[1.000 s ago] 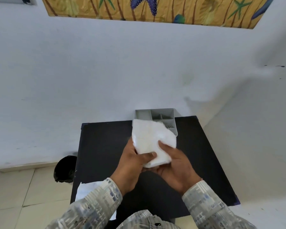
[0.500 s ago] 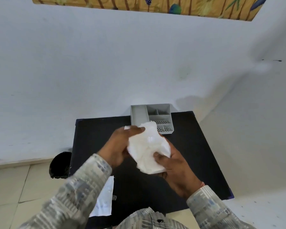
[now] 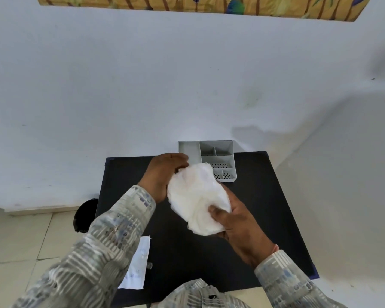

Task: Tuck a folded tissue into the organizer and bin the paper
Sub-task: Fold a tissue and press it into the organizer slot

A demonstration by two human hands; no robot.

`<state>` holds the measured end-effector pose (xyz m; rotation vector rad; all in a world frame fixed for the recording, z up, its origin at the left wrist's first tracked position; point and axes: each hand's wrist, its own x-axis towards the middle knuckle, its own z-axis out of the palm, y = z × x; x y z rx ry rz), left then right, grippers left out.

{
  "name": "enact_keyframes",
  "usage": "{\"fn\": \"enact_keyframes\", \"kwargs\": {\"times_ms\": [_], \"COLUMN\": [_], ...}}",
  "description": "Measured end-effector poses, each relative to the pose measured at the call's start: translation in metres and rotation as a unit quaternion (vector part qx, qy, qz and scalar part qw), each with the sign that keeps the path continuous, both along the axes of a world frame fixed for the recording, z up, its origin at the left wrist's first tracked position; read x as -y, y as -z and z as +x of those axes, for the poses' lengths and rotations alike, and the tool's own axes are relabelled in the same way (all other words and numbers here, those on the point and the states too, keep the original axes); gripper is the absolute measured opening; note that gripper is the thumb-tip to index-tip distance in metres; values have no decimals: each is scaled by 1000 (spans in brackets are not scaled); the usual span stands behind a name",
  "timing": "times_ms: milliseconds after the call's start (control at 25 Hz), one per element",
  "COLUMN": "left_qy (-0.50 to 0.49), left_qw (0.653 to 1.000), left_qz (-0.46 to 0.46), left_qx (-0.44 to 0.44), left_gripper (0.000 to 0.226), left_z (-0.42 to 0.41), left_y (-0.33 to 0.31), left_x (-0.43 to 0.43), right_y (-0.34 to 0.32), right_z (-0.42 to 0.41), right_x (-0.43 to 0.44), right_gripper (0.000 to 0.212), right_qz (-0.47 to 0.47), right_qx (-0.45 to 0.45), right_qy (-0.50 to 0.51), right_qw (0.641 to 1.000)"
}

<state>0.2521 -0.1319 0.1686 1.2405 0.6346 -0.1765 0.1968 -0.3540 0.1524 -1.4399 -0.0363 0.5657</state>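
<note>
1. In the head view, we hold the tissue [image 3: 198, 197] in both hands above the middle of the black bench [image 3: 264, 207], just on our side of the grey organizer [image 3: 228, 150].
2. Our left hand [image 3: 162, 174] is closed round the tissue's far left edge, with the fingers curled over the top.
3. Our right hand [image 3: 236, 221] cups the tissue from below, and its thumb [image 3: 217, 213] presses on the near corner; so both hands grip it.
4. The tissue looks bunched and soft, not a neat flat fold. We judge the folding step is in hand and not yet finished.
5. The organizer stands at the far edge of the bench against the wall. Its long left slot and the small boxes appear empty; the tissue hides its near left part.
6. The paper [image 3: 138, 265] lies nearer us than the organizer, at the left edge of the bench, partly under our left sleeve. The dark bin [image 3: 84, 215] stands on the floor, left of the bench.
7. Next, we think, the tissue needs pressing small enough for a slot, then moving forward to the organizer. The paper waits for the bin.
</note>
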Motion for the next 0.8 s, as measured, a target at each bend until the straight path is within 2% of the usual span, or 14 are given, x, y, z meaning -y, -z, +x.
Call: {"fn": "enact_keyframes", "kwargs": {"times_ms": [80, 160, 200, 240, 280, 360, 400, 440, 520, 600, 640, 680, 720, 800], "left_qy": [-71, -28, 14, 50, 74, 71, 63, 67, 94, 121, 143, 170, 194, 213], "left_qw": [987, 980, 980, 982, 985, 997, 997, 993, 984, 985, 984, 980, 974, 964], "left_qz": [-141, -190, -195, -180, -154, -29, 39, 94, 146, 119, 102, 98, 110, 157], "left_qx": [-32, -45, -37, -18, 0, 12, 14, 19, 29, 32, 34, 36, 35, 31], "left_gripper": [52, 65, 60, 50, 46, 62, 69, 73, 76, 80, 82, 85, 86, 83], "left_z": [-13, -38, -52, -64, -71, -76, -75, -74, -72, -69, -68, -68, -69, -73], "left_y": [9, 14, 11, 12, 13, 23, 28, 30, 32, 36, 36, 34, 34, 35], "left_x": [0, 11, 24, 37, 50, 67, 71, 74, 74, 71, 70, 69, 69, 69], "right_y": [-1, -1, 1, 4, 8, 16, 18, 18, 19, 16, 15, 17, 21, 30], "right_z": [3, 6, 7, 7, 7, 7, 7, 6, 6, 11, 13, 13, 12, 12], "right_x": [5, 10, 10, 9, 6, 1, 0, -1, 4, 10, 11, 12, 14, 13], "right_gripper": [50, 50, 50, 52, 54, 61, 65, 68, 66, 57, 56, 58, 62, 67], "right_qz": [63, 114, 110, 71, -8, -204, -264, -285, -232, -25, 71, 127, 128, 53], "right_qx": [-38, -57, -44, -14, 31, 116, 140, 145, 104, -53, -127, -166, -169, -114], "right_qy": [35, 68, 77, 83, 84, 62, 45, 24, 1, 39, 51, 55, 56, 52], "right_qw": [997, 989, 990, 994, 996, 970, 953, 947, 967, 997, 988, 976, 976, 991]}}
